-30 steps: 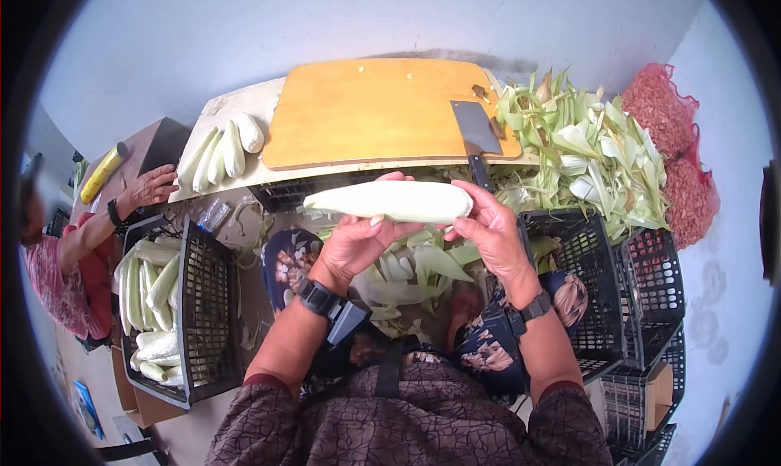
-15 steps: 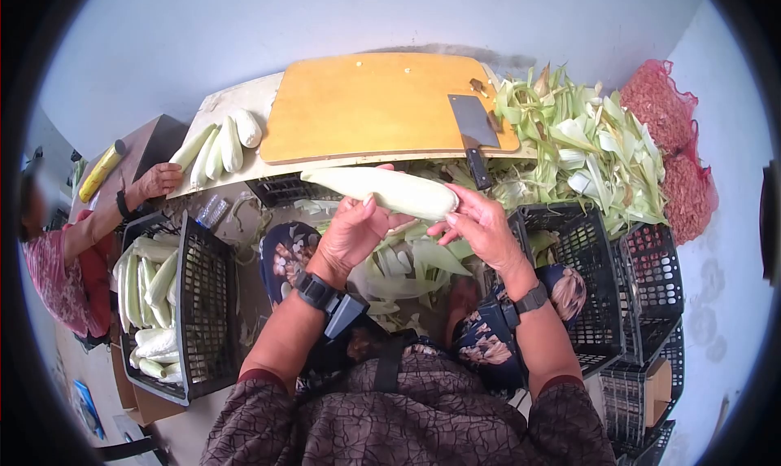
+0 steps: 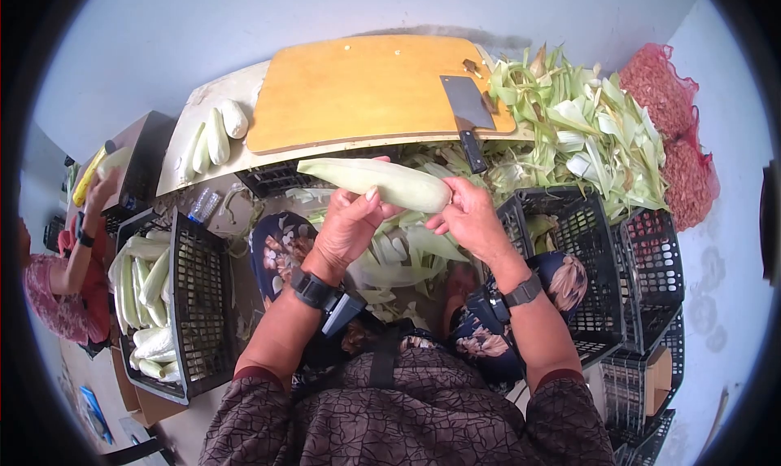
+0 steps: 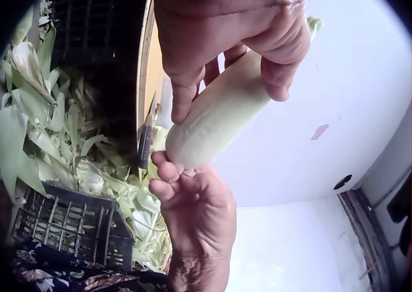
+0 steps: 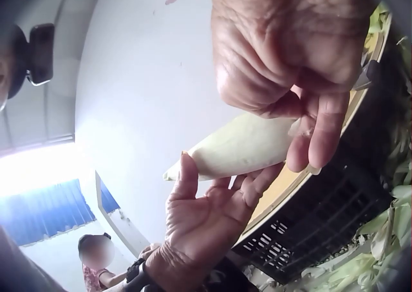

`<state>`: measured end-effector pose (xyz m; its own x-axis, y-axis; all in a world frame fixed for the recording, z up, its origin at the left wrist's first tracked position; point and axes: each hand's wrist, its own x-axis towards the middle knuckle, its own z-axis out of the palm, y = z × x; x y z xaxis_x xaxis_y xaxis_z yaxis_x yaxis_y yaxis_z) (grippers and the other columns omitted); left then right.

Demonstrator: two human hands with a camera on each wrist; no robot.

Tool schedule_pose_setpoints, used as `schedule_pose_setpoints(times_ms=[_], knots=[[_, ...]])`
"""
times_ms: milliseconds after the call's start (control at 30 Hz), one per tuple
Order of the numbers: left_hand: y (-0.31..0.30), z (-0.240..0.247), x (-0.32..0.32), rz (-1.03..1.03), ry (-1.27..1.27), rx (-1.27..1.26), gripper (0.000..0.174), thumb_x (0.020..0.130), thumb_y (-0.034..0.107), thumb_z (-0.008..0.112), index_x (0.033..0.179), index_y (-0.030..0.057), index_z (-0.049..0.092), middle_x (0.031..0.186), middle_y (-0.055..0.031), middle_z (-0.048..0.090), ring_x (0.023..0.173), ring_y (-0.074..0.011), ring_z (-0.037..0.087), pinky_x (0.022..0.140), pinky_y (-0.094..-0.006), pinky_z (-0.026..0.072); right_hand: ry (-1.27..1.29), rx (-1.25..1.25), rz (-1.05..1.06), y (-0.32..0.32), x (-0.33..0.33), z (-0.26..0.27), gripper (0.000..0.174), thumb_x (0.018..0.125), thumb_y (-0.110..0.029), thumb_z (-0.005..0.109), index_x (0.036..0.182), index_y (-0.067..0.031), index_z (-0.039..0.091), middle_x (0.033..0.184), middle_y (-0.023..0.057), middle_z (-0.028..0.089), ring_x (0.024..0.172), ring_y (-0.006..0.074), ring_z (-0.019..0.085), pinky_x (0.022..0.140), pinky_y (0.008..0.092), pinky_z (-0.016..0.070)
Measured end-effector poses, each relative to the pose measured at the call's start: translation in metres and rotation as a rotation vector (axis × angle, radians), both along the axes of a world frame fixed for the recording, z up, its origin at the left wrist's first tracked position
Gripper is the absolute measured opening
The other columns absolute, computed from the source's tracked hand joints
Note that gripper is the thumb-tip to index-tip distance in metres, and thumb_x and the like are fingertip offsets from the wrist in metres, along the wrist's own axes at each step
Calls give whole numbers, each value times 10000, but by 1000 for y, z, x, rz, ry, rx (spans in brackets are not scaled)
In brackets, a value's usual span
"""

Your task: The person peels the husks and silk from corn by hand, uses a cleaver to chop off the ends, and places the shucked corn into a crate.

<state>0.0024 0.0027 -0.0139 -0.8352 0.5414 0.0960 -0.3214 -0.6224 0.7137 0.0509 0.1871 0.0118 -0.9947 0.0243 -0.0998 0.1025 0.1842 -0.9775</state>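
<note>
A husked pale-green ear of corn [image 3: 382, 183] is held level in front of the body. My left hand [image 3: 348, 231] grips it from below with the thumb on its near side; the left wrist view shows the left hand [image 4: 232, 34] around its narrower part. At the blunt right end, my right hand [image 3: 473, 222] pinches with thumb and fingers. In the right wrist view the right hand [image 5: 290, 66] has its fingertips at that end of the ear [image 5: 238, 147], partly hiding it.
A cleaver [image 3: 467, 108] lies on the orange board [image 3: 350, 91]; pale ears [image 3: 216, 137] lie left of it, husks [image 3: 586, 132] right. Black crates flank my legs, the left one [image 3: 203, 303] beside several ears. Another person [image 3: 61, 287] is at the far left.
The ear has tilted down toward its blunt end, and my right hand has turned to pinch there. The other person has taken one ear off the table and lifted it leftward.
</note>
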Motion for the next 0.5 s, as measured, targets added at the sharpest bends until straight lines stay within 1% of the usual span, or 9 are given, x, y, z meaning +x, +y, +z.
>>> schedule_pose_setpoints(times_ms=[100, 167, 200, 233, 267, 300, 367, 433, 500], knots=[[1, -2, -2, 13, -8, 14, 621, 755, 252, 698, 1256, 33, 404, 1103, -90, 553, 836, -133, 508, 760, -269, 424, 29, 88, -14, 1, 1, 3, 338, 772, 78, 415, 1104, 93, 481, 768, 125, 608, 625, 147, 612, 550, 245, 506], [0, -8, -5, -29, 36, 66, 523, 831, 237, 620, 1244, -3, 408, 1179, -121, 521, 1105, -232, 504, 954, -436, 404, 53, 132, -31, -1, 1, 7, 314, 763, 78, 419, 1063, 84, 512, 727, 109, 603, 606, 134, 603, 530, 244, 497], [0, -7, -5, -29, 34, 65, 523, 831, 237, 620, 1244, -3, 408, 1179, -121, 521, 1105, -232, 504, 954, -436, 404, 79, 178, -49, -2, 2, 8, 294, 754, 79, 423, 1023, 75, 543, 687, 93, 598, 588, 121, 595, 511, 242, 489], [2, -4, -4, -20, 12, 64, 541, 813, 278, 636, 1237, 23, 419, 1157, -112, 539, 1061, -223, 526, 919, -384, 418, 77, 178, -48, 1, 0, 1, 294, 754, 79, 423, 1023, 75, 543, 687, 93, 598, 588, 121, 595, 511, 242, 489], [2, -3, -4, -11, -9, 63, 558, 796, 320, 651, 1231, 49, 430, 1135, -103, 558, 1017, -213, 547, 884, -333, 433, 311, 263, -84, 6, -4, -12, 287, 749, 80, 420, 1000, 65, 560, 679, 81, 594, 568, 107, 581, 496, 237, 476], [1, -5, -5, -9, -11, 63, 558, 796, 320, 651, 1231, 49, 430, 1135, -103, 558, 1017, -213, 547, 884, -333, 433, 546, 346, -119, 7, -5, -14, 283, 745, 81, 417, 978, 55, 576, 671, 68, 591, 549, 94, 567, 482, 231, 464], [-3, -10, -8, -39, -47, 148, 473, 831, 333, 601, 1192, 59, 466, 1172, -106, 548, 1123, -256, 501, 966, -403, 386, 457, 261, -117, 11, 0, -10, 273, 744, 76, 413, 950, 39, 588, 687, 76, 603, 559, 102, 574, 493, 230, 458], [-4, -4, -9, -38, -33, 183, 435, 842, 330, 583, 1171, 62, 483, 1182, -103, 543, 1133, -260, 490, 978, -419, 370, 225, 59, -108, 11, 6, 2, 205, 790, 38, 438, 922, 23, 594, 719, 72, 608, 553, 92, 564, 496, 210, 452], [-7, -4, -9, -41, -17, 220, 400, 854, 327, 566, 1149, 66, 501, 1192, -101, 539, 1144, -264, 479, 990, -435, 354, 188, 24, -124, 11, 6, 10, 180, 820, 2, 459, 943, 24, 588, 727, 70, 607, 558, 86, 565, 497, 206, 459]])
